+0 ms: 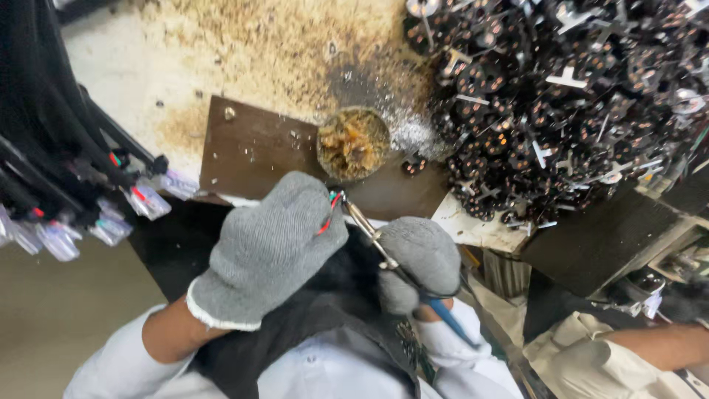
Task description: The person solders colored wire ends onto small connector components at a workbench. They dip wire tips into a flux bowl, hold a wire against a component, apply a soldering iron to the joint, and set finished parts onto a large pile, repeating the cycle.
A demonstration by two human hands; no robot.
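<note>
While left hand (269,247) pinches wires (330,213) (red, green), right hand (419,262) grips iron (391,266).

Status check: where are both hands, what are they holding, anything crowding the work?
Left hand gloved, pinching red and green wires. Right hand grips soldering iron, tip at wires. Flux pot just beyond; black parts pile alongside.

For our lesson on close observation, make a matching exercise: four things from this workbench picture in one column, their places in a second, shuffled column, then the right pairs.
Things:
1. soldering iron
2. round tin
3. pile of black parts
4. clear-tipped cable bundle

Places:
A. left edge
B. upper right
C. in the right hand
D. on the brown plate, centre

Pairs: 1-C, 2-D, 3-B, 4-A
</note>
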